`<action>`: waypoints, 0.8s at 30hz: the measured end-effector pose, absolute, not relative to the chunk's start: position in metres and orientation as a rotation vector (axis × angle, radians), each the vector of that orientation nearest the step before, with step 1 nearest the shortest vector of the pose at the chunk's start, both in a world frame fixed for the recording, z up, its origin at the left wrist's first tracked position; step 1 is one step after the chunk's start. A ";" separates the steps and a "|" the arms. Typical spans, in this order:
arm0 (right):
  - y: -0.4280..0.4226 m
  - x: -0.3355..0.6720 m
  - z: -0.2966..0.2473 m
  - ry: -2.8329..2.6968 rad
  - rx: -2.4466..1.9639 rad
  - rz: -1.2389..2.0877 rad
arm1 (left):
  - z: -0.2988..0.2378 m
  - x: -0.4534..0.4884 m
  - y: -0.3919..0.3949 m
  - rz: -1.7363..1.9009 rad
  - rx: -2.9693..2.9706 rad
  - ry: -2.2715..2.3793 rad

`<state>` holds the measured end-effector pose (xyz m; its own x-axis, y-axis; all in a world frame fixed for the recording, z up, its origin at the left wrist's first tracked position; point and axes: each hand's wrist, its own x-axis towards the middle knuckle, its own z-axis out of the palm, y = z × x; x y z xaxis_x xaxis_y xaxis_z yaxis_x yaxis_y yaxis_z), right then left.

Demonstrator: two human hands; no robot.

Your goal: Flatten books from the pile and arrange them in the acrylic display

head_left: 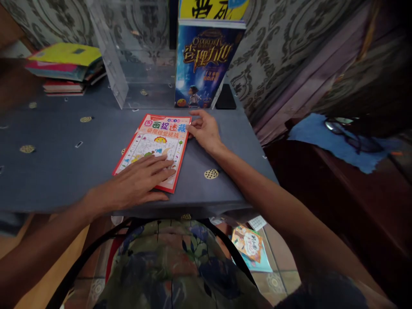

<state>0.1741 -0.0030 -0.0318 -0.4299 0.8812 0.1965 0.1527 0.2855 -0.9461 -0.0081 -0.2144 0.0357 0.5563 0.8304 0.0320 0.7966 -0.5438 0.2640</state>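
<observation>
Centrally, a thin red booklet (154,148) lies flat on a grey table (58,167). The left hand (140,182) rests palm down on its lower part, fingers extended and loosely together. The right hand (204,131) touches the booklet's upper right edge with slightly curled, spread fingertips. Behind stands a blue book (202,64) beside a clear stand (128,56). A book stack (66,68) sits far left.

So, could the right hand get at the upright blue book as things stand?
Probably yes. The right hand touches the activity book at its top corner, just in front of the upright blue book, with only bare tablecloth between; the black phone lies to the side.
</observation>
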 end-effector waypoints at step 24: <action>-0.041 0.177 -0.018 -2.509 -0.770 0.403 | 0.037 -0.009 -0.217 0.521 2.432 1.457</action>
